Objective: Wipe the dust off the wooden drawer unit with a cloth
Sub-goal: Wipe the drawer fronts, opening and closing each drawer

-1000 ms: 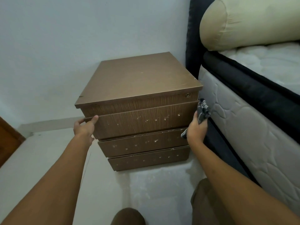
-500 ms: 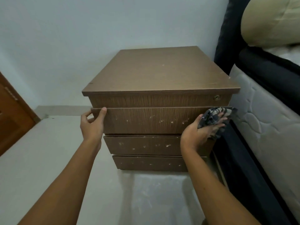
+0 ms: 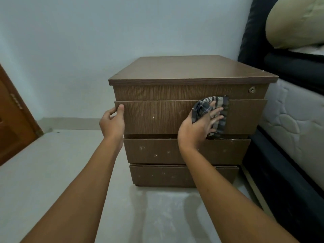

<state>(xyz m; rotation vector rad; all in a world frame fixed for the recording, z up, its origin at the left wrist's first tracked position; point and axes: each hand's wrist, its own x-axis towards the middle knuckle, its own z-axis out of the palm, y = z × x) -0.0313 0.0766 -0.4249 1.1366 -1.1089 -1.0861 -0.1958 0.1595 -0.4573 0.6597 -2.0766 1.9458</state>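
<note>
**Cloth flat on the top drawer, unit gripped from the left**

A brown wooden drawer unit (image 3: 184, 69) with three drawers is seen on the pale floor (image 3: 52, 172), backed against a light blue-grey wall (image 3: 87, 50) with a bed just beside it. And there it is: a grey checked cloth (image 3: 220, 111) is pressed against the front of the top drawer (image 3: 157, 118), right of centre. Its upper edge reaches just past the drawer's top line, and its lower edge hangs to the gap above the middle drawer (image 3: 157, 151).

The cloth is held flat by the right hand (image 3: 196, 132). The fingers (image 3: 216, 111) are laid straight and spread apart on the fabric. A bunched fold is draped over the thumb side, so the thumb cannot be made out.

Over on the other side, the left edge of the top drawer is gripped by the left hand (image 3: 112, 123). The thumb (image 3: 120, 109) is planted on the front face and the fingers are curled round the side edge.

Pale specks are scattered over the middle drawer and the bottom drawer (image 3: 175, 176), with a few on the top one. A small round metal lock (image 3: 252, 89) is set in the panel above the top drawer, at its right end.

To the right, a white quilted mattress (image 3: 287, 120) and a beige bolster pillow (image 3: 294, 25) are in view. At far left, part of a reddish-brown wooden door (image 3: 12, 120) is caught.
</note>
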